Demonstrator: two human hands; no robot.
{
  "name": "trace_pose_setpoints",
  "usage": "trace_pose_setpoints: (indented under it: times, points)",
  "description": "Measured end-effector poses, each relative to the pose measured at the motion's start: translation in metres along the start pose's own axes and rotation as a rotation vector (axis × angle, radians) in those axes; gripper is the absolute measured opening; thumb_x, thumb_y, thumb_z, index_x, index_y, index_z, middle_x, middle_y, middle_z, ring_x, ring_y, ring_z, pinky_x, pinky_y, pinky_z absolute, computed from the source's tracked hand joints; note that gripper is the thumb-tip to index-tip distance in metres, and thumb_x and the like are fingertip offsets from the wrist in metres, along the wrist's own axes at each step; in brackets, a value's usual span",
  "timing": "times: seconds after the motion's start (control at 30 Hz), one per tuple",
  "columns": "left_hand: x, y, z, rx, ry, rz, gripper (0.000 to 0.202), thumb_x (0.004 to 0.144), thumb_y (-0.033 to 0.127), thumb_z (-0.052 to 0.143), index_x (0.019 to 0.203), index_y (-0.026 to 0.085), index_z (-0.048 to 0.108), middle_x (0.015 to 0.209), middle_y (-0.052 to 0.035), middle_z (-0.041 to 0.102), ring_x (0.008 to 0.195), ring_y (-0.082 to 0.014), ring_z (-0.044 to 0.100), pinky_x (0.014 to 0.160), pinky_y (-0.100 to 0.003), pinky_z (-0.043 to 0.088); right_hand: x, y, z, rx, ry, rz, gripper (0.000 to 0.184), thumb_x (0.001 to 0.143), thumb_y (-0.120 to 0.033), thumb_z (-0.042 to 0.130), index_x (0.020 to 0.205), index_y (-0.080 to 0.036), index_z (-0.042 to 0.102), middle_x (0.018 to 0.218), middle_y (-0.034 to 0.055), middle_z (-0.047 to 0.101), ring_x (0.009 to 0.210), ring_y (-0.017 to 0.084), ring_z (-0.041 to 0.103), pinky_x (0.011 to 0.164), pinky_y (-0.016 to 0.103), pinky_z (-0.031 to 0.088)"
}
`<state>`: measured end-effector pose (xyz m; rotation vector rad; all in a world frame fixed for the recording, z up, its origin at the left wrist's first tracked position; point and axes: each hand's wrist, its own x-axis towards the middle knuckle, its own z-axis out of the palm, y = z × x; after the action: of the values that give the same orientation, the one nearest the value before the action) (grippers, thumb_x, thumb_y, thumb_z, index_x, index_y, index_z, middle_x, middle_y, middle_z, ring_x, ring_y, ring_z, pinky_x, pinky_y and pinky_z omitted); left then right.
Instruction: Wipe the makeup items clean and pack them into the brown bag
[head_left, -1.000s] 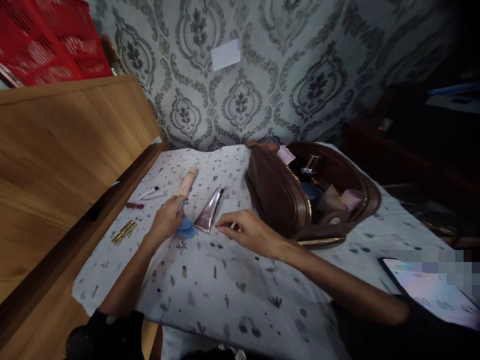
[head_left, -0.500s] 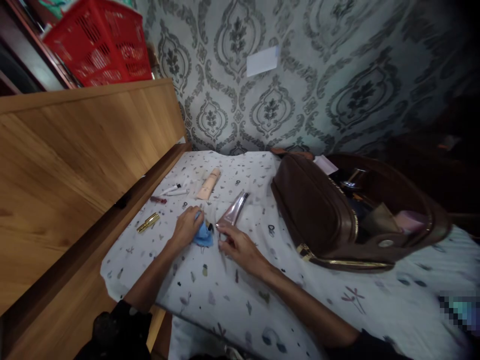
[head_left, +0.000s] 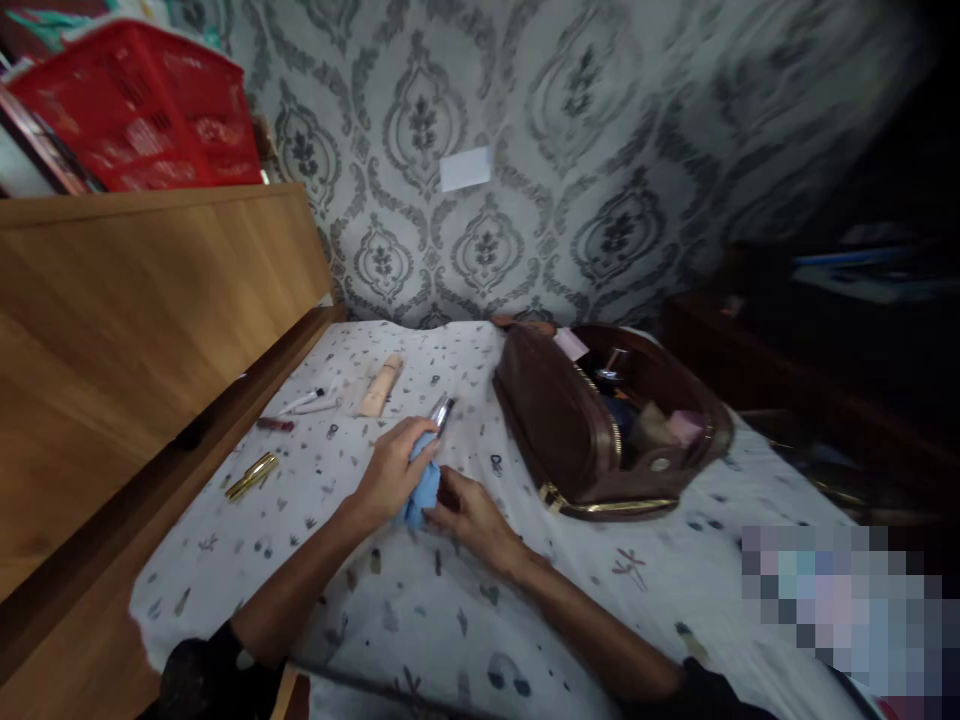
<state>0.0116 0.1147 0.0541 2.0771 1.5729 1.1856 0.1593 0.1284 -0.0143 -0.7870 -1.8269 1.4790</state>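
My left hand is closed round a small blue cloth and presses it against a shiny pink tube. The tube's capped end sticks out beyond my fingers. My right hand grips the tube's lower end, fingers curled round it, just right of the cloth. Both hands meet over a white patterned sheet. An open brown cosmetic bag lies to the right of them with several items inside.
A peach tube, white pens, a dark red stick and a gold tube lie on the sheet to the left. A wooden board flanks the left side, with a red basket above. Patterned wallpaper stands behind.
My right hand has taken hold of the pink tube and lifted its lower end. The left hand has brought the blue cloth onto the tube. The camera has shifted.
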Motion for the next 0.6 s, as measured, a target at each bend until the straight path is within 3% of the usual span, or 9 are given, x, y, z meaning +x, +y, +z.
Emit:
trace_pose_setpoints:
  times: [0.17, 0.3, 0.4, 0.47, 0.6]
  points:
    - [0.012, 0.003, 0.018, -0.397, -0.050, -0.284, 0.029, 0.088, 0.047, 0.057, 0.097, 0.020, 0.060, 0.064, 0.0024, 0.061, 0.059, -0.0170, 0.061, 0.060, -0.027, 0.050, -0.009, 0.010, -0.010, 0.093, 0.112, 0.019, 0.014, 0.075, -0.027, 0.062, 0.081, -0.020, 0.052, 0.070, -0.0031, 0.052, 0.065, 0.013, 0.049, 0.060, 0.023, 0.041]
    - [0.012, 0.008, 0.028, -0.623, -0.081, -0.381, 0.040, 0.081, 0.056, 0.063, 0.094, 0.018, 0.059, 0.062, 0.0022, 0.061, 0.055, -0.0154, 0.059, 0.055, -0.025, 0.048, -0.010, 0.009, -0.015, 0.109, 0.183, -0.023, 0.014, 0.075, -0.024, 0.063, 0.079, -0.020, 0.050, 0.069, -0.0042, 0.049, 0.064, 0.011, 0.045, 0.059, 0.022, 0.039]
    - [0.005, 0.012, 0.033, -0.561, -0.055, -0.349, 0.043, 0.085, 0.059, 0.057, 0.093, 0.017, 0.061, 0.068, 0.0000, 0.063, 0.056, -0.0138, 0.057, 0.055, -0.023, 0.046, -0.009, 0.005, -0.019, 0.074, 0.229, -0.059, 0.011, 0.075, -0.020, 0.061, 0.077, -0.019, 0.050, 0.068, -0.0042, 0.048, 0.064, 0.011, 0.044, 0.060, 0.022, 0.037]
    - [0.000, 0.010, 0.036, -0.421, -0.025, -0.259, 0.043, 0.090, 0.058, 0.050, 0.093, 0.017, 0.063, 0.073, -0.0021, 0.065, 0.061, -0.0143, 0.058, 0.059, -0.024, 0.047, -0.008, 0.004, -0.020, 0.067, 0.253, -0.075, 0.009, 0.073, -0.018, 0.059, 0.073, -0.019, 0.050, 0.067, -0.0036, 0.050, 0.063, 0.012, 0.044, 0.061, 0.023, 0.038]
    - [-0.007, 0.001, 0.041, -0.201, -0.011, -0.040, 0.042, 0.095, 0.054, 0.043, 0.098, 0.018, 0.066, 0.094, -0.0076, 0.069, 0.086, -0.0205, 0.065, 0.081, -0.031, 0.052, -0.005, 0.008, -0.020, 0.089, 0.239, -0.107, 0.006, 0.068, -0.014, 0.055, 0.073, -0.018, 0.055, 0.066, -0.0031, 0.051, 0.062, 0.011, 0.044, 0.058, 0.023, 0.038]
